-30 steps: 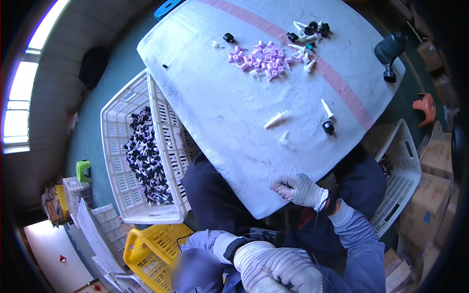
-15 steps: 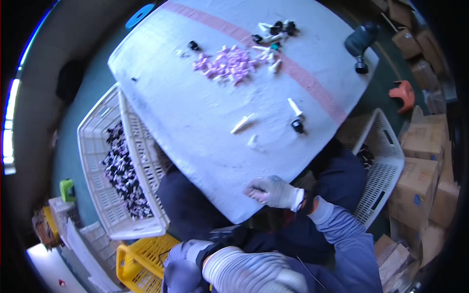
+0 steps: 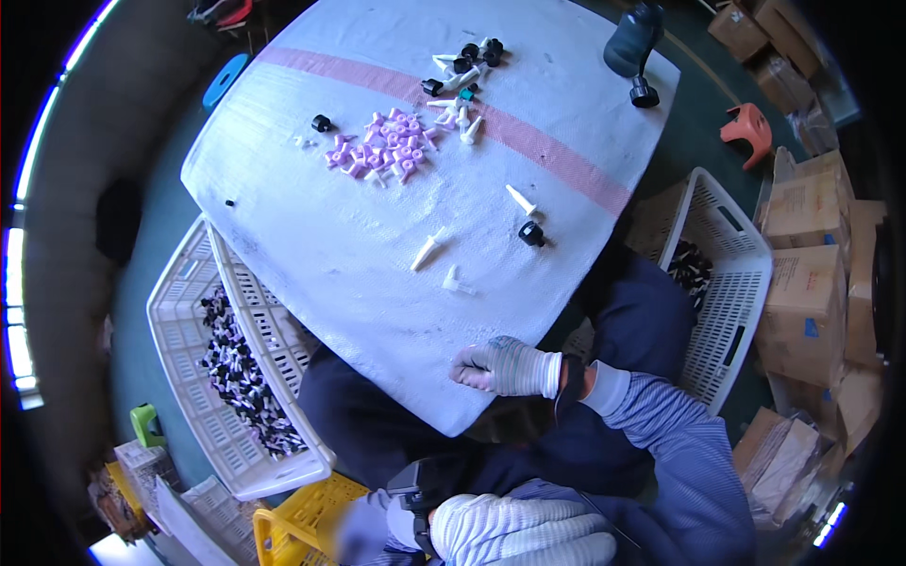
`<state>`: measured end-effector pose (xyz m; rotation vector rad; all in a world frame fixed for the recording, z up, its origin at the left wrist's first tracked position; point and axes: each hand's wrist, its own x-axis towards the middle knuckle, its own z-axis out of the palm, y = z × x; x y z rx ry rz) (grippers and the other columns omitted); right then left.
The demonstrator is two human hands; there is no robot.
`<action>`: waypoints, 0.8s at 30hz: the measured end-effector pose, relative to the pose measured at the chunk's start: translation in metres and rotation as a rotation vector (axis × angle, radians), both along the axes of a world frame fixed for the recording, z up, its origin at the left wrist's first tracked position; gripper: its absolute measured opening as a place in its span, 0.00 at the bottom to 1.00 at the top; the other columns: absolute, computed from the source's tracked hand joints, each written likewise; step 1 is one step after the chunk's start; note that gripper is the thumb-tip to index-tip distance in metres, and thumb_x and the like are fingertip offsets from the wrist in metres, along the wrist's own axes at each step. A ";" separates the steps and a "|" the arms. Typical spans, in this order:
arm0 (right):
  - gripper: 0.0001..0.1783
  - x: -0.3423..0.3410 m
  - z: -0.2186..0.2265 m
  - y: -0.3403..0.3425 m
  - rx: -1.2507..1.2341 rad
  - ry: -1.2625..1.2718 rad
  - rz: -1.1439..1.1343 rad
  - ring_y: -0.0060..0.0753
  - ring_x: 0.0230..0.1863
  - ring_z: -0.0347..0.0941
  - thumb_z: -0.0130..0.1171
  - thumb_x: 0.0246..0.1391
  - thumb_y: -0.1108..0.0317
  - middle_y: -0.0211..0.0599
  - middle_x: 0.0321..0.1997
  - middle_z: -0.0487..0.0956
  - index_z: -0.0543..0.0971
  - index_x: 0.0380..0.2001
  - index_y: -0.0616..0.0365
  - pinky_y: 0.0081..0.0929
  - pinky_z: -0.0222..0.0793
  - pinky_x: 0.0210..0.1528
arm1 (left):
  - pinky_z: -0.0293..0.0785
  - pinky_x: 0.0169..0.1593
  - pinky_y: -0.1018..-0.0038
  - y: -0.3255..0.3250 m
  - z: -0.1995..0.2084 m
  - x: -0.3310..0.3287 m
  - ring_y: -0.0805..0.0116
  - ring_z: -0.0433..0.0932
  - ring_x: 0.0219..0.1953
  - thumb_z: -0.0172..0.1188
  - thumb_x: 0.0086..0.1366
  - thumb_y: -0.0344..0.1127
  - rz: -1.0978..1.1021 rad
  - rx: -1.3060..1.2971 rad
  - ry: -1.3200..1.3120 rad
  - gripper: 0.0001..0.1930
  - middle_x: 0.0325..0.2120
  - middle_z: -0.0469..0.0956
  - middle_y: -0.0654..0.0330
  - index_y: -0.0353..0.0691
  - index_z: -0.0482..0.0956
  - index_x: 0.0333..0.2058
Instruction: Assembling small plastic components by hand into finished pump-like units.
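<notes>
By the tabletop's (image 3: 429,344) near corner the right hand (image 3: 505,366) is curled together, the left hand's (image 3: 521,533) grip unclear, while the nearer nozzle (image 3: 427,250) looks light, stiff, best pinched mid-length.

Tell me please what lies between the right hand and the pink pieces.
The head view shows a white tapered piece and, nearer the right hand, a pale piece.

A head-worn fisheye camera looks steeply down across the nearby table (image 3: 311,250).

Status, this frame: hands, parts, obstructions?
Right white-gloved hand curled at white table edge; left white-gloved hand farther back, grip unclear. Translucent white plastic piece untouched. Black round cap beyond, not blocking.
</notes>
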<state>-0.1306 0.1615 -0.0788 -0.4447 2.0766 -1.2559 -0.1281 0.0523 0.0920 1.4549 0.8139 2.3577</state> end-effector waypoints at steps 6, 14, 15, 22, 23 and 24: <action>0.17 0.004 -0.012 -0.003 -0.069 0.151 -0.017 0.46 0.35 0.79 0.53 0.60 0.52 0.43 0.31 0.81 0.79 0.43 0.52 0.38 0.73 0.39 | 0.80 0.36 0.61 -0.002 0.013 0.011 0.49 0.82 0.32 0.59 0.63 0.30 0.171 -0.100 0.071 0.07 0.36 0.80 0.44 0.31 0.78 0.35; 0.18 0.001 -0.006 0.005 -0.057 0.085 -0.016 0.40 0.31 0.79 0.53 0.62 0.51 0.39 0.27 0.80 0.79 0.43 0.53 0.35 0.73 0.37 | 0.80 0.36 0.60 -0.012 0.019 0.026 0.48 0.82 0.31 0.59 0.62 0.29 0.459 -0.194 0.152 0.06 0.36 0.79 0.42 0.31 0.78 0.34; 0.18 0.001 -0.002 0.001 -0.065 0.092 -0.006 0.40 0.31 0.79 0.53 0.62 0.51 0.39 0.27 0.80 0.79 0.43 0.53 0.35 0.73 0.37 | 0.81 0.36 0.60 -0.017 0.025 0.030 0.48 0.82 0.31 0.59 0.62 0.29 0.502 -0.208 0.171 0.06 0.36 0.79 0.42 0.31 0.78 0.34; 0.18 -0.002 0.006 -0.006 0.011 0.075 0.018 0.42 0.32 0.79 0.52 0.62 0.51 0.41 0.27 0.80 0.79 0.42 0.54 0.36 0.72 0.37 | 0.81 0.36 0.57 -0.021 0.030 0.035 0.47 0.81 0.30 0.57 0.60 0.27 0.506 -0.135 0.171 0.05 0.35 0.78 0.39 0.31 0.77 0.31; 0.19 -0.003 0.008 -0.006 0.019 0.031 0.019 0.43 0.33 0.79 0.52 0.62 0.50 0.42 0.27 0.80 0.79 0.42 0.54 0.36 0.72 0.38 | 0.81 0.36 0.56 -0.022 0.028 0.033 0.47 0.81 0.30 0.57 0.60 0.27 0.496 -0.123 0.171 0.04 0.35 0.78 0.38 0.31 0.76 0.31; 0.19 -0.002 0.008 -0.007 0.007 0.040 0.018 0.43 0.33 0.79 0.52 0.62 0.50 0.42 0.27 0.80 0.79 0.42 0.54 0.36 0.72 0.38 | 0.81 0.36 0.56 -0.023 0.027 0.032 0.46 0.81 0.30 0.56 0.59 0.27 0.485 -0.116 0.174 0.04 0.35 0.78 0.38 0.31 0.76 0.30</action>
